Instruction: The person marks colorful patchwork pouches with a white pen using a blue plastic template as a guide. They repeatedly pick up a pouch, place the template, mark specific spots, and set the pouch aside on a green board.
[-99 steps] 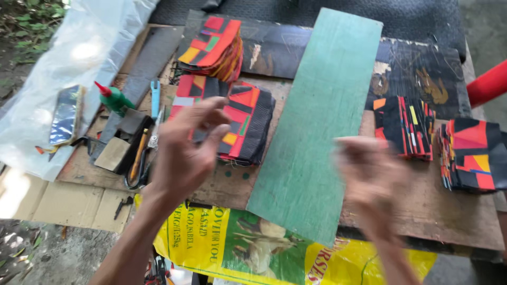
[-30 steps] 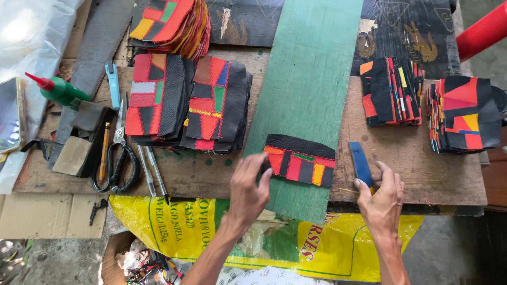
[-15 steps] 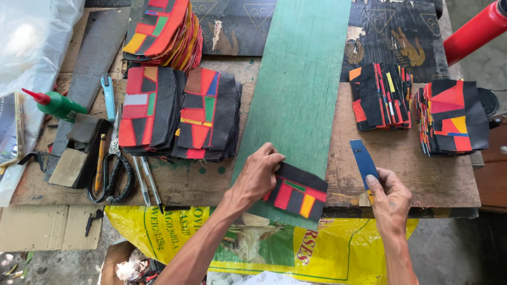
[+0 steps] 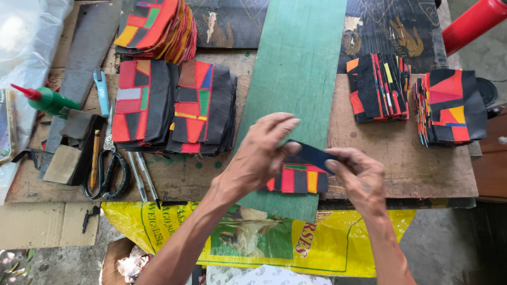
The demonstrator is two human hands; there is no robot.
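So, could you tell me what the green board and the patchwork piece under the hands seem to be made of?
The green board looks like painted wood or plywood: a flat, rigid plank with a matt, worn green coat. The patchwork piece looks like stitched leather or faux leather: red, black and orange panels with visible seams and a slight sheen; which one, I cannot tell.

The left hand (image 4: 261, 155) and right hand (image 4: 356, 177) meet at centre, forearms reaching in from below. Both hands are pinched closed, fingertips nearly touching each other, palms down.
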